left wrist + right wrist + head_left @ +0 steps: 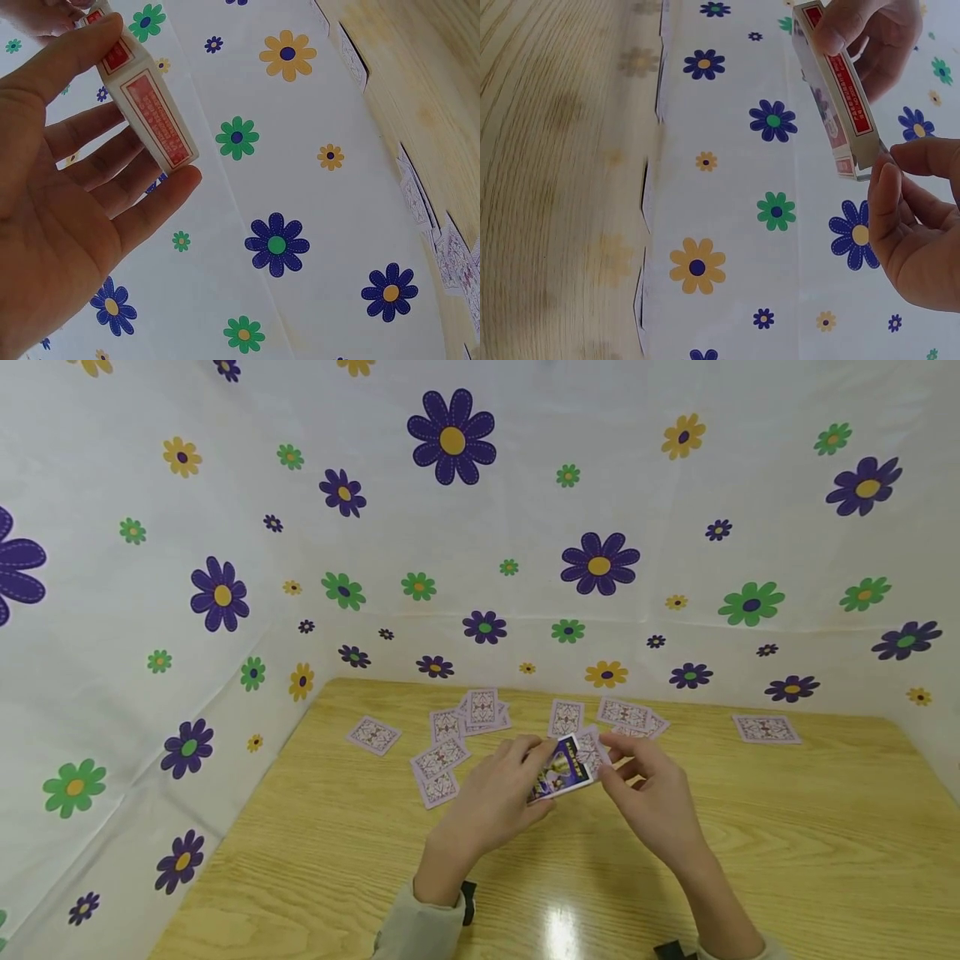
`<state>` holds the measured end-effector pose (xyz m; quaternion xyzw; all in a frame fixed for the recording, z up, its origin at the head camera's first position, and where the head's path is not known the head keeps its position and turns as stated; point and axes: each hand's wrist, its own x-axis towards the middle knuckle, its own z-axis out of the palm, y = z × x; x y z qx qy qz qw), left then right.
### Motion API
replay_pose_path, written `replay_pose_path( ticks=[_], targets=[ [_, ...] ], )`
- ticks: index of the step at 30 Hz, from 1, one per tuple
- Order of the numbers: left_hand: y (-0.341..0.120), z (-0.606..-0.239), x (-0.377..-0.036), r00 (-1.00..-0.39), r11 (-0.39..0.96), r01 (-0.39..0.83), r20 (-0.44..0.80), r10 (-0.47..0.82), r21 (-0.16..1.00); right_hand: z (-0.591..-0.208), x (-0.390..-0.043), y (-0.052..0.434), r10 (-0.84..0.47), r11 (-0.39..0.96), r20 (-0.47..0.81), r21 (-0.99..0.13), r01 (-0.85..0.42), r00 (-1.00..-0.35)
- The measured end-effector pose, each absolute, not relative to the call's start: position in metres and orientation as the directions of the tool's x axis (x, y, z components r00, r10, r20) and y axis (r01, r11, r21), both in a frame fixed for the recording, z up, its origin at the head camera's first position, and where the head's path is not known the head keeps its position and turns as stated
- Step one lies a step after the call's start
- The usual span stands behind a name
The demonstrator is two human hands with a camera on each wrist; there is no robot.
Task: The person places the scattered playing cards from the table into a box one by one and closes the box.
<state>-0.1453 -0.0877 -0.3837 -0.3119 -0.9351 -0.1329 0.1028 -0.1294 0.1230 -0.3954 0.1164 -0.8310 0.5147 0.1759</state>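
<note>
A flowered cloth [510,510] rises behind the bench [315,877], above which both hands work. The left hand [491,789], at eight o'clock from the work, is closed only to the width of the box it grips, thumb on one narrow side and fingers opposite. The right hand [652,785], at three o'clock, pinches one card tightly between thumb and fingertips. The card box [562,770] is held off the bench, its apparent mouth toward two o'clock. Loose cards [442,758] lie beyond it, some overlapping at ten o'clock, one at twelve, a single one near three. The pinched card [591,750] is at that mouth, so the step in hand seems to be passing it through the opening; whether in or out I cannot tell. The next move probably calls for a steady box and a card held flat and square, as a tilted edge could catch.
</note>
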Motion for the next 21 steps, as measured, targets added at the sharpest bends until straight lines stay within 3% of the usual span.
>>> replay_pose_path(
  ticks=[8, 17, 21],
  targets=[
    [-0.0883, -0.3853, -0.1451, -0.778, 0.770, 0.615, 0.287, 0.558, 0.169, -0.3980, -0.1299, 0.1205, -0.021, 0.516, 0.499, -0.737, -0.436, -0.867],
    [-0.0882, -0.3856, -0.1462, -0.786, 0.776, 0.607, 0.280, 0.552, 0.172, -0.4018, -0.1308, 0.1173, -0.101, 0.637, 0.655, -0.535, -0.555, -0.749],
    [-0.0881, -0.3857, -0.1464, -0.784, 0.776, 0.607, 0.282, 0.553, 0.168, -0.4032, -0.1311, 0.1162, -0.131, 0.672, 0.666, -0.485, -0.560, -0.734]
  ],
)
